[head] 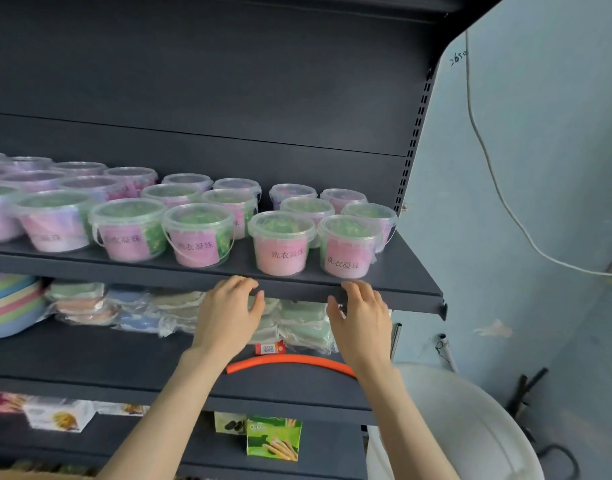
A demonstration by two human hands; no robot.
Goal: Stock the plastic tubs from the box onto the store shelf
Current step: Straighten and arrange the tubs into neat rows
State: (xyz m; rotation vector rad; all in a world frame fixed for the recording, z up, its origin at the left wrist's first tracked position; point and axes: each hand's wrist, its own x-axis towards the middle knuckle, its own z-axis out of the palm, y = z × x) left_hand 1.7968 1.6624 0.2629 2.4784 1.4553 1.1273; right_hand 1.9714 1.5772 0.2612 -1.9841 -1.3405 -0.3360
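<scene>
clear plastic tubs (198, 235) with pink labels fill the dark shelf (403, 270) in rows. at the shelf's front edge the left hand (228, 313) and right hand (361, 318) hover apart, fingers loosely spread, holding nothing.

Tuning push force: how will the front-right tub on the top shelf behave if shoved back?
Front-right tub looks squat with a flat base, so it probably slides rather than tips. It looks filled to the lid, so likely hefty for its size. The smooth plastic wall may be slippery.
</scene>
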